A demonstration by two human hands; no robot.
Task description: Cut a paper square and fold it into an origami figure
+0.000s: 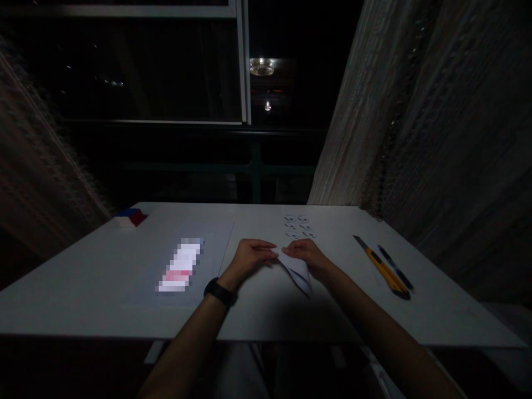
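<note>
A folded piece of white paper (294, 267) is held between my two hands above the middle of the table. My left hand (251, 256) pinches its upper left corner between thumb and fingers; a dark watch is on that wrist. On the other side, my right hand (306, 256) grips the paper's upper edge with the thumb on top. The paper's layers hang down to a point at the lower right. Just beyond the hands lie several small clear pieces with dark marks (297, 226), set out in rows; their kind is too small to make out.
On the white table (257, 321), a lit phone with a blurred screen (179, 266) rests on a pale sheet (218, 244) at left. A red and blue block (129, 217) sits at the far left. A yellow utility knife (384, 270) and a dark pen (395, 267) lie at right.
</note>
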